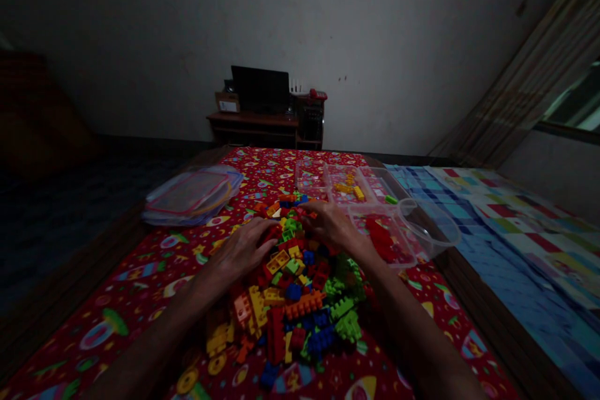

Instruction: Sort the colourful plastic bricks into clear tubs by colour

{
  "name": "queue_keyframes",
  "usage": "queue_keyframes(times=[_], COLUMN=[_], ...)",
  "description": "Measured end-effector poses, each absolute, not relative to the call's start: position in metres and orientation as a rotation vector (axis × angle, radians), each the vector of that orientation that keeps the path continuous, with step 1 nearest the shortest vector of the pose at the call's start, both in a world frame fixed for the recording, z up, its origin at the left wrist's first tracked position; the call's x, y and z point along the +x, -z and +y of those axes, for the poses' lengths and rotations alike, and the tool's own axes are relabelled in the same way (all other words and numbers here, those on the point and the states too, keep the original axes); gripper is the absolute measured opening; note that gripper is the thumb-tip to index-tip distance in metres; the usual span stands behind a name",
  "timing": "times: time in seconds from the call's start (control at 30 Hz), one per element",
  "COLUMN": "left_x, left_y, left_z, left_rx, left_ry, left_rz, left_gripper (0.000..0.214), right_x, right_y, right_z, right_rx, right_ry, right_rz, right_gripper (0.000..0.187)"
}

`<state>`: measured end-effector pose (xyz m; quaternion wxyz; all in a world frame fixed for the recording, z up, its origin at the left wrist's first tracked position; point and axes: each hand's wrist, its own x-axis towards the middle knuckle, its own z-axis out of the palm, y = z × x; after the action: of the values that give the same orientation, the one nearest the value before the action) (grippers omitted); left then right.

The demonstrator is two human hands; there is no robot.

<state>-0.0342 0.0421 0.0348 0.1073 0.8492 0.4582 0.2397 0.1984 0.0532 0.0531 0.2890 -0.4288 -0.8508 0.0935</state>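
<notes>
My left hand [244,249] is curving over the pile of toy bricks [294,291] at the frame's centre and lower centre, fingers bending loosely; I cannot tell whether it is gripping any. My right hand [330,225] is bending over the pile's upper right edge, fingertips partly hiding, its grip equally unclear. Yellow bricks [359,192] are lying in clear containers [379,181] right of centre.

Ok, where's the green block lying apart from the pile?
In the head view, the green block is right of centre, in the back row's rightmost clear bin, right of the yellow blocks and beyond the red pieces.
</notes>
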Motion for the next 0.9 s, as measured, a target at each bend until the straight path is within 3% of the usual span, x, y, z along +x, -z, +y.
queue_keyframes(times=[0.13, 0.23, 0.37, 0.9], left_x=[-0.037, -0.036, -0.035, -0.034], left_y=[-0.028, -0.028, -0.031, -0.036], left_z=[0.045, 0.045, 0.042, 0.039], left_rx=[2.533, 2.551, 2.562, 2.525], left_ry=[-0.774, -0.792, -0.847, -0.872], left_rz=[1.336, 1.332, 1.298, 1.263], left_gripper=[0.034, 0.033, 0.034, 0.017], right_x=[0.171, 0.175, 0.187, 0.221], right_y=[-0.044, -0.045, -0.052, -0.071], right_z=[0.041, 0.035, 0.034, 0.055], right_rx=[-0.981, -1.047, -1.088, -1.321], right_ry=[-0.250, -0.275, -0.316, -0.391], right_rz=[-2.474, -2.422, -2.292, -2.202], right_gripper=[0.026, 0.022, 0.032, 0.024])
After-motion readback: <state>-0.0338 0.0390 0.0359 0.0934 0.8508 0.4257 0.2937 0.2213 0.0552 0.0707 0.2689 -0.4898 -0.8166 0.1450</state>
